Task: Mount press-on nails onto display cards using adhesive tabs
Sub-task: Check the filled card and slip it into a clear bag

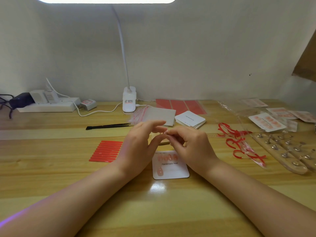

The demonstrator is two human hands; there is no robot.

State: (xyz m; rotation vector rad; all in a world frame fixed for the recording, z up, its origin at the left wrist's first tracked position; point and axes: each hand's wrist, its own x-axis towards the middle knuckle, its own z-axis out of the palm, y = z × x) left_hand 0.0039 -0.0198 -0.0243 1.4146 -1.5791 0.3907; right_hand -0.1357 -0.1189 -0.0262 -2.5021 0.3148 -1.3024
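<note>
A white display card (176, 171) printed "Handmade Nail" lies on the wooden table in front of me. It carries a row of pink press-on nails (166, 158) along its top and one more nail (159, 171) lower left. Above the card, my right hand (191, 146) pinches a small pale nail (165, 132) between thumb and forefinger. My left hand (138, 144) hovers beside it, fingers loosely extended toward the nail; whether they touch it is unclear. A red sheet of adhesive tabs (106, 151) lies to the left.
Black tweezers (109, 126) lie behind my hands. A stack of blank cards (189, 119), clear bags (153, 115) and red sheets (181, 105) sit near the lamp base (129, 101). Peeled red strips (239, 142), wooden nail stands (287, 151) and finished cards (266, 122) crowd the right. A power strip (47, 105) stands far left.
</note>
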